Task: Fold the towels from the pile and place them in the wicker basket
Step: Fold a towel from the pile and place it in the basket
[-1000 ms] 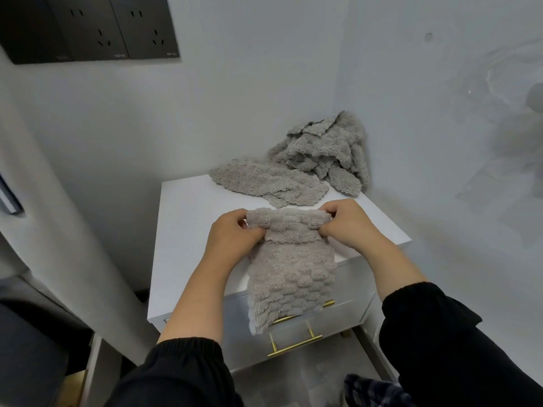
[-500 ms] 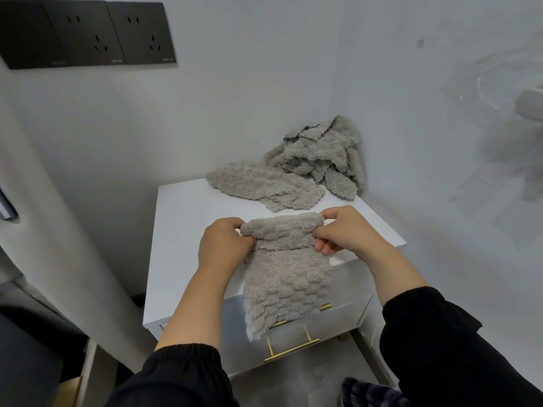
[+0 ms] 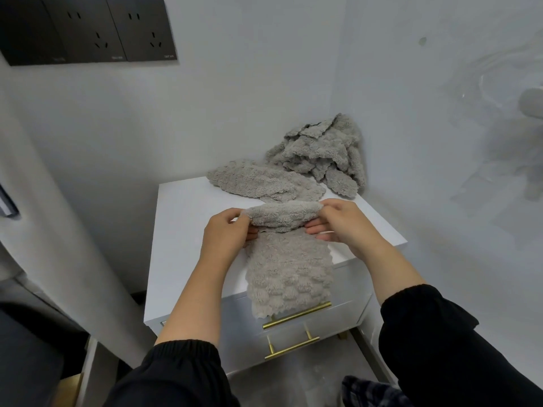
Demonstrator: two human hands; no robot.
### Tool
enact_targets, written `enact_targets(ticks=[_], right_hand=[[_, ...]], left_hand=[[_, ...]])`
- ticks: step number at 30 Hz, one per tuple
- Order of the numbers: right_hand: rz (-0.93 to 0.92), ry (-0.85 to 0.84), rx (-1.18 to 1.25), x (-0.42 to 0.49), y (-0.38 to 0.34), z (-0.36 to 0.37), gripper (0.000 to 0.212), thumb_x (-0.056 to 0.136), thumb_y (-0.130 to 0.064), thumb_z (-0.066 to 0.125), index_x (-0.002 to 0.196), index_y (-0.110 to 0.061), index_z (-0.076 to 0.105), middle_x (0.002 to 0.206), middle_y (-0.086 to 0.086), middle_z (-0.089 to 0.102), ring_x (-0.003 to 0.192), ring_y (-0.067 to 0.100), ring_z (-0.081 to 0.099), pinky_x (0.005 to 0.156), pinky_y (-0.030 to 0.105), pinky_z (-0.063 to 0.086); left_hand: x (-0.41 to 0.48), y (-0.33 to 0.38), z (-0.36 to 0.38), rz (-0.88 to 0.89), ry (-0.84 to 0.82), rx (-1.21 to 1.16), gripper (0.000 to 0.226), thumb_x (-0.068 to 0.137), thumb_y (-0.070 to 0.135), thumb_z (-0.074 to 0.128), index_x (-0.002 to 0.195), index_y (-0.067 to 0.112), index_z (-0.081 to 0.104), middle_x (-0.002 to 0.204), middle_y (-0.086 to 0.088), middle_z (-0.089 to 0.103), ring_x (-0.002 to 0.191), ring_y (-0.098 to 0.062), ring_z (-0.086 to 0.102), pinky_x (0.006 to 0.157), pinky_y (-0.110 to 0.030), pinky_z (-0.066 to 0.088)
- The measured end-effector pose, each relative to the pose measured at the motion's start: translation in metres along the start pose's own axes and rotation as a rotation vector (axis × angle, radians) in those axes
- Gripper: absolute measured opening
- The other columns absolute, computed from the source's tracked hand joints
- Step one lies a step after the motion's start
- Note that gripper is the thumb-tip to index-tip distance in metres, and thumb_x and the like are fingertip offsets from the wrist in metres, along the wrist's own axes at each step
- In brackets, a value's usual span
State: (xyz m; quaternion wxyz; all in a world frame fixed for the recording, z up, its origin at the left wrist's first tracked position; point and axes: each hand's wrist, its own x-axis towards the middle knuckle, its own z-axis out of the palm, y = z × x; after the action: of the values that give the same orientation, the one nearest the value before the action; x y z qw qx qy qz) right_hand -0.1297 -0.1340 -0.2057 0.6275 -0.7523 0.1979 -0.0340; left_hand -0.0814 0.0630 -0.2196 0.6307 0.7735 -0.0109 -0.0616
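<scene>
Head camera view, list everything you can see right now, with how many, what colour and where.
towel: one, grey-beige, folded top edge held by both hands, the rest hanging over the cabinet front
loose towel: one, grey-beige, lying at the back of the cabinet top
towel pile: one heap, grey-beige, back right corner of the cabinet top, against the wall
cabinet: one, white, in the room corner
drawer handles: two, gold, on the cabinet front
socket plates: three, black, row on the wall, upper left
left hand: one, black sleeve, fingers pinching the towel's left end
right hand: one, black sleeve, fingers pinching the towel's right end
</scene>
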Motion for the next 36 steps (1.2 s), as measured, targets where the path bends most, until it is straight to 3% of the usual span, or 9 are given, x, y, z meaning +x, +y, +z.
enact_targets(ticks=[6,10,15,21,24,26,31,34,36], right_hand=[[0.047,0.016,0.132,-0.001,-0.003,0.002,0.025,0.097,-0.025,0.043,0.106,-0.008,0.06,0.096,0.018,0.07,0.078,0.023,0.071,0.065,0.028,0.057],[-0.068,0.073,0.052,-0.001,0.002,0.002,0.016,0.093,-0.007,0.052,0.102,-0.014,0.064,0.094,0.011,0.064,0.072,0.017,0.066,0.068,0.025,0.057],[-0.131,0.08,-0.134,-0.002,0.007,-0.004,0.026,0.084,-0.001,0.061,0.086,-0.026,0.066,0.081,0.014,0.058,0.074,0.023,0.057,0.083,0.043,0.053],[-0.114,0.034,-0.274,-0.004,0.006,-0.011,0.021,0.079,0.0,0.067,0.083,-0.02,0.065,0.074,0.008,0.062,0.072,0.021,0.057,0.073,0.032,0.048],[-0.112,0.03,-0.29,-0.005,0.008,-0.011,0.004,0.084,-0.017,0.067,0.08,-0.018,0.066,0.067,-0.001,0.064,0.067,0.015,0.057,0.067,0.027,0.046],[-0.125,0.061,-0.321,-0.004,0.01,-0.012,0.014,0.087,-0.027,0.065,0.078,-0.017,0.067,0.065,-0.004,0.062,0.062,0.013,0.054,0.064,0.025,0.044],[-0.133,0.049,-0.432,-0.003,0.019,-0.006,0.006,0.083,-0.011,0.07,0.079,-0.01,0.066,0.074,-0.001,0.062,0.068,0.011,0.055,0.067,0.024,0.044],[-0.136,0.079,-0.486,0.001,0.022,-0.004,0.017,0.082,-0.013,0.072,0.09,-0.014,0.057,0.095,0.003,0.058,0.082,0.018,0.055,0.073,0.027,0.042],[-0.125,0.042,-0.498,0.001,0.021,-0.004,0.031,0.083,-0.013,0.071,0.108,-0.015,0.052,0.108,0.002,0.052,0.087,0.018,0.051,0.073,0.025,0.039]], left_hand=[[0.0,0.005,-0.001,-0.068,0.001,-0.13,0.025,0.096,0.031,0.05,0.079,0.02,0.063,0.087,-0.013,0.07,0.081,-0.025,0.069,0.079,-0.037,0.054],[-0.001,0.0,0.001,-0.009,-0.015,-0.093,0.014,0.09,0.018,0.061,0.079,0.02,0.07,0.091,-0.01,0.07,0.089,-0.026,0.066,0.085,-0.039,0.056],[-0.002,-0.002,-0.001,0.018,-0.051,-0.025,0.016,0.085,0.006,0.065,0.08,0.021,0.07,0.08,-0.009,0.063,0.077,-0.021,0.057,0.082,-0.038,0.052],[0.001,-0.003,-0.005,0.047,-0.098,0.155,0.021,0.079,0.003,0.065,0.081,0.024,0.069,0.081,-0.011,0.061,0.076,-0.021,0.058,0.071,-0.031,0.045],[0.002,-0.004,-0.007,0.05,-0.136,0.23,0.018,0.081,0.008,0.063,0.077,0.025,0.069,0.079,-0.007,0.065,0.074,-0.018,0.058,0.071,-0.029,0.045],[0.002,-0.005,-0.007,0.076,-0.129,0.27,0.017,0.085,0.013,0.062,0.075,0.022,0.072,0.074,0.001,0.066,0.07,-0.013,0.055,0.07,-0.026,0.044],[0.002,-0.011,-0.001,0.126,-0.047,0.446,0.018,0.083,0.014,0.068,0.068,0.022,0.062,0.079,0.002,0.066,0.083,-0.017,0.059,0.067,-0.024,0.04],[0.003,-0.014,0.003,0.131,-0.04,0.524,0.013,0.085,0.018,0.068,0.087,0.019,0.054,0.105,-0.003,0.062,0.098,-0.023,0.056,0.08,-0.031,0.042],[0.003,-0.016,0.003,0.121,-0.088,0.55,0.028,0.087,0.02,0.065,0.111,0.019,0.05,0.12,-0.006,0.057,0.11,-0.025,0.053,0.094,-0.039,0.043]])
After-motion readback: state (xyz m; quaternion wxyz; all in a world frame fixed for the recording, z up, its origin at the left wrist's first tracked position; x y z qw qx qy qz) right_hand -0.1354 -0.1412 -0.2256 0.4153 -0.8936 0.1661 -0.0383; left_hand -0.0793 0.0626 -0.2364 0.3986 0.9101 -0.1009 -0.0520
